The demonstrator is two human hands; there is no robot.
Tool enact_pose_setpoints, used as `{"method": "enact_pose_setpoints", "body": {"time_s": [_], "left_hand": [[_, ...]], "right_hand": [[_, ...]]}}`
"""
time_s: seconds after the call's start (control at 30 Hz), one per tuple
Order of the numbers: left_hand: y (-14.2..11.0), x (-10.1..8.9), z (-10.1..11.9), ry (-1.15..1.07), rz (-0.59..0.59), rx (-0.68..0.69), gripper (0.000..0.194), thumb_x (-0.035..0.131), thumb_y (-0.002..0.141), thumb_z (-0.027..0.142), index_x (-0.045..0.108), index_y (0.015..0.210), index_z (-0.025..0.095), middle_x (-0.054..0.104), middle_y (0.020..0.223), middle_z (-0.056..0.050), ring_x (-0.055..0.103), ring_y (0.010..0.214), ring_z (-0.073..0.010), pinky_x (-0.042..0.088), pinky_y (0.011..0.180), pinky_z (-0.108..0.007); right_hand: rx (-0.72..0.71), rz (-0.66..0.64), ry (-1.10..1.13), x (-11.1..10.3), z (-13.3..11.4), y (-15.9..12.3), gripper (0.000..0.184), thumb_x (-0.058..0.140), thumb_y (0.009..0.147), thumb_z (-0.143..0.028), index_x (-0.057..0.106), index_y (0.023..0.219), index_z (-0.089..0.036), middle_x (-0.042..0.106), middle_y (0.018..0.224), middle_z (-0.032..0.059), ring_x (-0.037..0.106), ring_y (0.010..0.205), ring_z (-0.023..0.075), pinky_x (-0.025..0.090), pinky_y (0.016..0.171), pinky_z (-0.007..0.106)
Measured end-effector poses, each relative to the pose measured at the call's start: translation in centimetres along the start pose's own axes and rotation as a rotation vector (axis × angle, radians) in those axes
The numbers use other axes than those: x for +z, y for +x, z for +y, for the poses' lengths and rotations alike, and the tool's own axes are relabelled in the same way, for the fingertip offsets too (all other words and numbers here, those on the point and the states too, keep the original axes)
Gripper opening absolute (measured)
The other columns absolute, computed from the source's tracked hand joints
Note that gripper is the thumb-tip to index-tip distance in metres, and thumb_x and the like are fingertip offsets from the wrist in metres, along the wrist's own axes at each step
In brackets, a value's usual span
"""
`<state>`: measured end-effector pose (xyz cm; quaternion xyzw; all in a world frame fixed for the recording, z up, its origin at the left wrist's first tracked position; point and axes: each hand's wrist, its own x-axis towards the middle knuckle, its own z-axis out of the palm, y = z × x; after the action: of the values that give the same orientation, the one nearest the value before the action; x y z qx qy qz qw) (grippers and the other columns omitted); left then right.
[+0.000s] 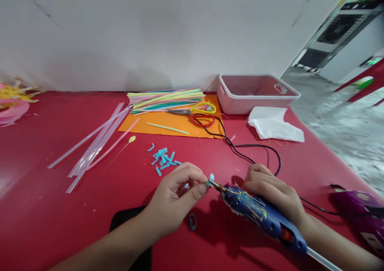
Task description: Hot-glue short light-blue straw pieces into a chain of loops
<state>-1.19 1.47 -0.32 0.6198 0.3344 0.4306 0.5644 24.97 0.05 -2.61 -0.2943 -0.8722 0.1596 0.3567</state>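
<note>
Between thumb and forefinger, my left hand (180, 195) pinches a small light-blue piece (211, 177), the same colour as the cut bits on the table. My right hand (276, 191) is wrapped round a blue hot glue gun (258, 213), crusted with dried glue near the front. Its metal nozzle meets the blue piece at my left fingertips. A clear glue stick (322, 259) sticks out of the gun's back end. Just beyond my left hand lies a loose pile of short light-blue pieces (164, 159). Below my left fingers is a small dark grey clip-like thing (192, 222).
An orange sheet (138, 125) bears coloured fuzzy sticks (168, 99) and scissors (207, 108). Clear glue sticks (97, 151) lie left. A pink basket (258, 103), white paper (274, 123), black cord (277, 159) and purple object (357, 211) are right. A black flat thing (127, 215) lies under my left arm.
</note>
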Motion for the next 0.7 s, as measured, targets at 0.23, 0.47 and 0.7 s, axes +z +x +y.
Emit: {"method": "enact_pose_setpoints", "body": {"time_s": [0.23, 0.47, 0.7], "left_hand": [[0.02, -0.02, -0.07, -0.010, -0.009, 0.018, 0.011, 0.062, 0.094, 0.021, 0.065, 0.084, 0.020, 0.058, 0.088, -0.001, 0.056, 0.082, -0.0113, 0.044, 0.071, -0.022], [-0.12, 0.02, -0.07, -0.012, -0.004, 0.038, 0.010, 0.063, 0.094, 0.021, 0.065, 0.085, 0.020, 0.058, 0.089, -0.001, 0.057, 0.084, -0.0115, 0.044, 0.070, -0.022], [-0.24, 0.01, -0.18, -0.021, -0.002, 0.032, 0.010, 0.063, 0.094, 0.021, 0.065, 0.084, 0.021, 0.058, 0.088, 0.000, 0.057, 0.084, -0.0111, 0.045, 0.072, -0.022]], "right_hand": [[-0.008, 0.016, -0.029, -0.22, -0.21, 0.09, 0.014, 0.051, 0.094, -0.025, 0.055, 0.105, -0.017, 0.057, 0.077, 0.0037, 0.052, 0.069, 0.0165, 0.042, 0.079, 0.041], [0.010, 0.040, -0.086, -0.51, -0.72, 0.71, 0.015, 0.047, 0.098, -0.031, 0.055, 0.102, -0.019, 0.058, 0.073, 0.0017, 0.052, 0.063, 0.0152, 0.043, 0.076, 0.039], [0.016, 0.045, -0.100, -0.54, -0.74, 0.77, 0.016, 0.046, 0.099, -0.033, 0.055, 0.101, -0.019, 0.057, 0.072, 0.0009, 0.052, 0.062, 0.0147, 0.043, 0.076, 0.038]]}}
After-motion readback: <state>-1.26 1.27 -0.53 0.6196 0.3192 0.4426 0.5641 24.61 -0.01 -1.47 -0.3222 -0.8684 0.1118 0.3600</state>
